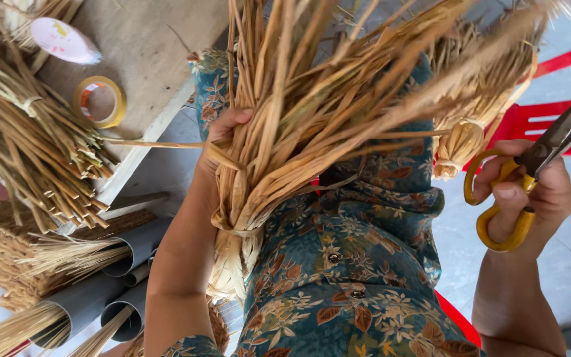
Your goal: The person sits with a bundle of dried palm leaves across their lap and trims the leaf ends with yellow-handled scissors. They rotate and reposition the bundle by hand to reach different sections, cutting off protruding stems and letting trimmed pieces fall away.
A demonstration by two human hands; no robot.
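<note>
The person's left hand (223, 142) is wrapped round a thick bundle of dry straw (299, 112), the fingers clamped on it just above the spot where a strip of the same stuff ties it tight. The bundle stands nearly on end in front of the person's flowered blouse (351, 264): its bound, folded butt (232, 264) points down toward the lap, and the loose stalks fan upward and out to the right, so the long axis runs from low left of centre up to the top right. It is held in the air against the body, not resting on anything.

The right hand (530, 198) is well off to the right, apart from the bundle, its fingers closed through and around the yellow loops of a pair of scissors (543, 152). The steel blades point up and to the right, away from the straw; whether they are parted I cannot tell, as they run out of view.

A second, smaller tied sheaf (460, 142) lies behind, between the bundle and the scissors. To the left, a wooden bench (147, 46) carries a roll of tape (100, 101) and a heap of cut stalks (28, 139). Below it, grey plastic pipes (100, 291) hold more fine straw. Red chair slats (550, 119) show at the far right.
</note>
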